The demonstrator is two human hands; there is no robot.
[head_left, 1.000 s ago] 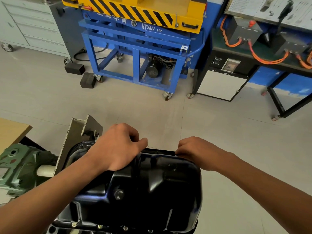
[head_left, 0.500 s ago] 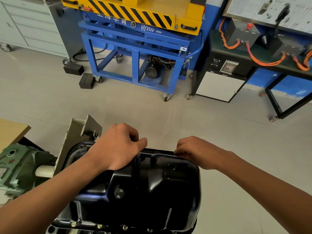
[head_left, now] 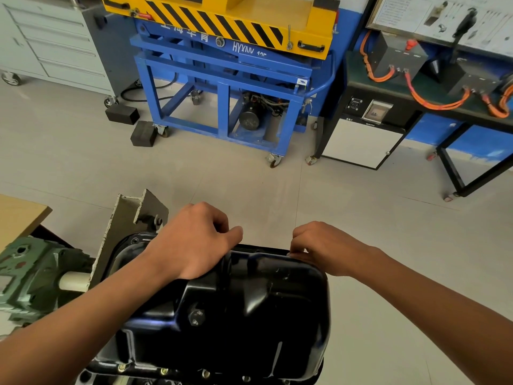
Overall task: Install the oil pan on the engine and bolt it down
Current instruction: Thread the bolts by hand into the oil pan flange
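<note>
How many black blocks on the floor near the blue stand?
2. The far block lies between the blue stand and the drawer cabinet; the near block sits beside the stand's front caster. Others may be hidden behind the stand.

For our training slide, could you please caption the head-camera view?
Left hand grips the black oil pan; right hand pinches a small silvery part at its far rim.

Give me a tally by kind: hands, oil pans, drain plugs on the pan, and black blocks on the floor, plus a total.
Hands: 2, left hand and right hand
Oil pan: 1
Drain plug: 1
Black blocks: 2
Total: 6
</note>
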